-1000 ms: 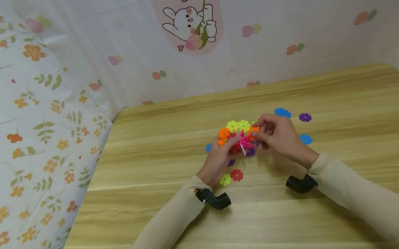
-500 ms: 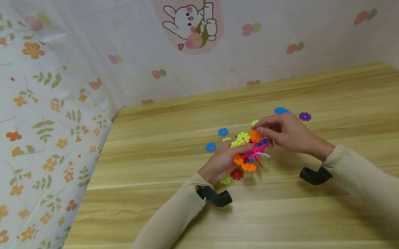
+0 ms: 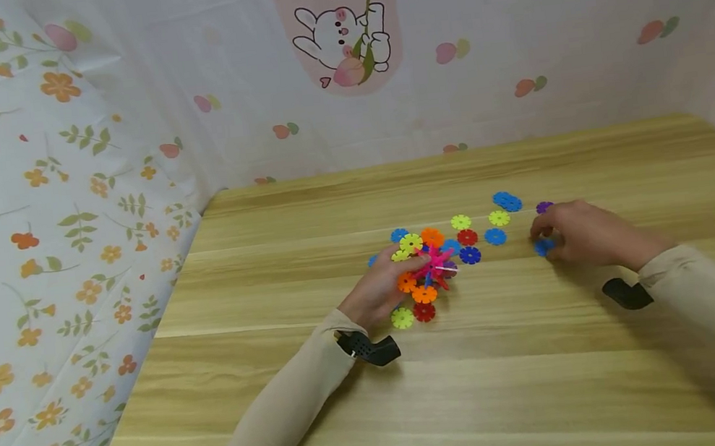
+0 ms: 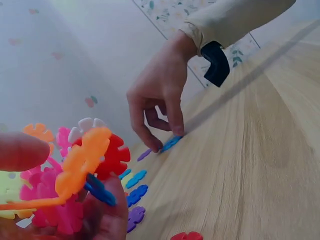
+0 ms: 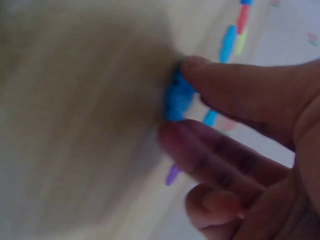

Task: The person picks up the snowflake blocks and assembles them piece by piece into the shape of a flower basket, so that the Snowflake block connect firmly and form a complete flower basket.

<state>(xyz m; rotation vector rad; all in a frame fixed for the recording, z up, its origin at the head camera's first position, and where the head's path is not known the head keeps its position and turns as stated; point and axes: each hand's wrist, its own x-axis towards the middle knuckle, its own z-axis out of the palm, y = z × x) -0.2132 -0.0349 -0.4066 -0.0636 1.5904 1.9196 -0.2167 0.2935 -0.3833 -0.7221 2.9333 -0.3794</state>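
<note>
My left hand (image 3: pixel 377 286) holds a cluster of interlocked plastic snowflake discs (image 3: pixel 432 264), pink in the middle with orange, yellow, red, white and blue pieces around. In the left wrist view an orange disc (image 4: pixel 82 162) of that cluster stands in front of a red one, and the thumb (image 4: pixel 22 152) presses from the left. Well to the right, my right hand (image 3: pixel 590 231) pinches a blue snowflake disc (image 5: pixel 180 95) flat on the table, thumb on one edge and fingertips on the other. A purple disc (image 3: pixel 545 207) lies just beyond that hand.
Loose discs lie between the hands: red (image 3: pixel 467 238), dark blue (image 3: pixel 470 255), yellow (image 3: pixel 499 217) and blue (image 3: pixel 496 237). Two overlapping blue discs (image 3: pixel 507 201) are farther back. Nearer the front lie a yellow disc (image 3: pixel 402 318) and a red disc (image 3: pixel 425 312). A patterned cloth (image 3: pixel 238 83) hangs behind the wooden table (image 3: pixel 481 399).
My right hand has left the orange disc on the cluster and moved right, down to the blue disc. The left hand has turned the cluster and shifted slightly left since half a second ago.
</note>
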